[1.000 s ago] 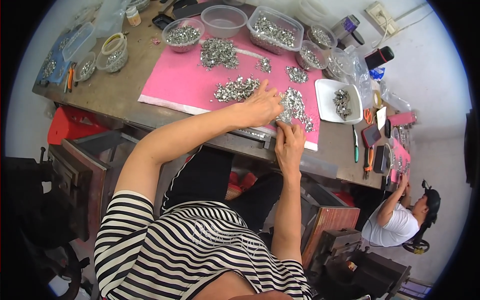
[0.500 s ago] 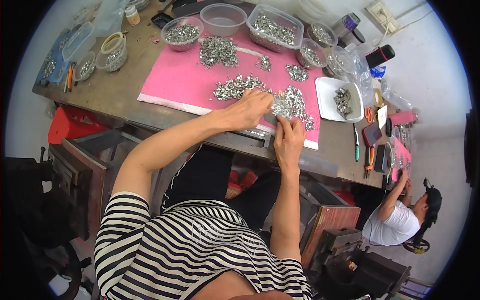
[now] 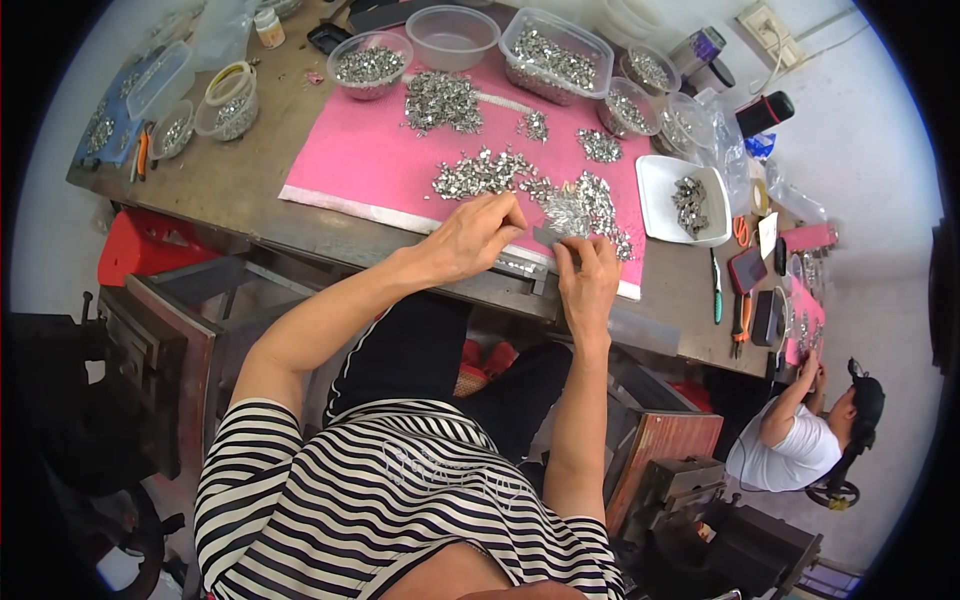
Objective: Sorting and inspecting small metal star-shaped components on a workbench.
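My left hand is at the front edge of a pink cloth, thumb and fingers pinched together; anything between them is too small to make out. To its right, my right hand has its thumb and forefinger close together beside a small flat grey piece; whether they grip it is unclear. Just beyond the fingertips lies a heap of small shiny metal pieces. Another pile of metal pieces spreads beyond my left hand. A metal bar fixture holding small bits runs along the table edge below both hands.
Plastic tubs of metal pieces line the back. A white tray stands right of the cloth, near pliers and a green-handled tool. A red stool is at left. Another person works at far right.
My left hand has drawn back from the metal heap, toward me and to the left, opening a gap from my right hand. The right hand stays near the same spot.
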The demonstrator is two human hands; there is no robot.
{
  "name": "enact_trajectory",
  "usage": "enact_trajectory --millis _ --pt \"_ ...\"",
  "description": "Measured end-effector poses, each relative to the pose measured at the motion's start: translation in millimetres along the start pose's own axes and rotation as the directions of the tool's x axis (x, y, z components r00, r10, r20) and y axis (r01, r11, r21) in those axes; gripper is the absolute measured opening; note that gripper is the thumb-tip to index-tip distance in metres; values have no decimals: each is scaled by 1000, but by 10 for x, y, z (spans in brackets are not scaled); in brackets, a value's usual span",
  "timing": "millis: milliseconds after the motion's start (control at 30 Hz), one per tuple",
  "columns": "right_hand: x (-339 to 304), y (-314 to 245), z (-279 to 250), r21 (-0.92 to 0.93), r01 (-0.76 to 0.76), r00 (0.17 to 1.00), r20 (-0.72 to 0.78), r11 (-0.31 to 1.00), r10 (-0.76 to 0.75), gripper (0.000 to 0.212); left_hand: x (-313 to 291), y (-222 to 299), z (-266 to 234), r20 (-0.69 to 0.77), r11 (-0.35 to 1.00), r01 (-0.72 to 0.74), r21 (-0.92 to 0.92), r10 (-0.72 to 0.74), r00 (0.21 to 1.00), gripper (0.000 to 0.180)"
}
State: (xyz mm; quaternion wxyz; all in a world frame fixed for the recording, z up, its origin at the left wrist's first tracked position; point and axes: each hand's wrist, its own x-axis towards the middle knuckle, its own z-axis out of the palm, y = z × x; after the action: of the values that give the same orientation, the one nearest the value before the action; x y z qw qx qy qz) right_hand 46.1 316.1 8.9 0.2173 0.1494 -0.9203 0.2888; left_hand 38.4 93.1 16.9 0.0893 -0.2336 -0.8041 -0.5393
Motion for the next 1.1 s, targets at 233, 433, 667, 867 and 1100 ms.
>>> enact_trajectory --millis 233,433,667,867,1100 --pt "23 41 53 -159 41 999 -3 986 -42 10 -167 57 -16 89 1000 8 -23 -6 996 10" --pt "40 29 31 -165 49 999 28 985 -45 8 -231 8 72 71 989 -113 95 107 992 8" --pt "49 6 4 -160 66 997 46 985 -60 10 -253 5 99 38 972 -158 175 154 987 7" --pt "35 34 30 -175 70 998 18 982 -68 8 -253 9 103 31 968 -168 188 165 986 7" --pt "-39 -92 -7 14 98 993 -72 995 -96 7 -288 112 126 17 874 -294 388 312 950 11"
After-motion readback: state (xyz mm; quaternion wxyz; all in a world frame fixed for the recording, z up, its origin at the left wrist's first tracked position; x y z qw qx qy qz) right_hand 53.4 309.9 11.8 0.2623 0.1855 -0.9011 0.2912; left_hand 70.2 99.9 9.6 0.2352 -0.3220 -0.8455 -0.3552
